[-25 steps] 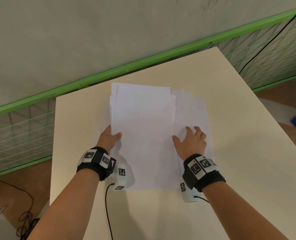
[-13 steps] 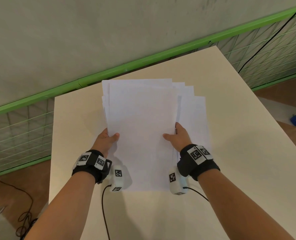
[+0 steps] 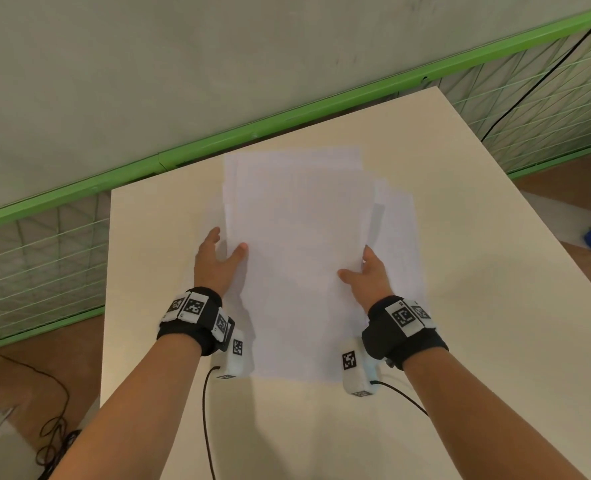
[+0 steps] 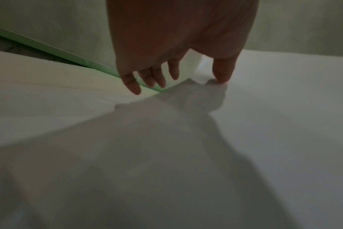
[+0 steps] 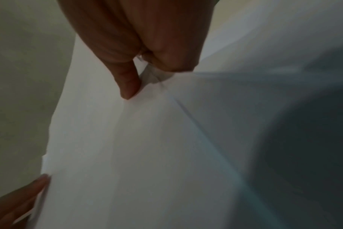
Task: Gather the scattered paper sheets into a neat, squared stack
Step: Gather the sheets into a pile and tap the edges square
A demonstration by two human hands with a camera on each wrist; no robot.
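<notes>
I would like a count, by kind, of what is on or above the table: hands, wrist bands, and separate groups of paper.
Hands: 2, left hand and right hand
Wrist bands: 2, left wrist band and right wrist band
Paper groups: 2, held sheets and sheets lying on the table
Total: 6

A bare test space: plain table (image 3: 495, 306), concrete wall (image 3: 183, 64), green mesh fencing (image 3: 38, 265), loose floor cables (image 3: 55, 427).
</notes>
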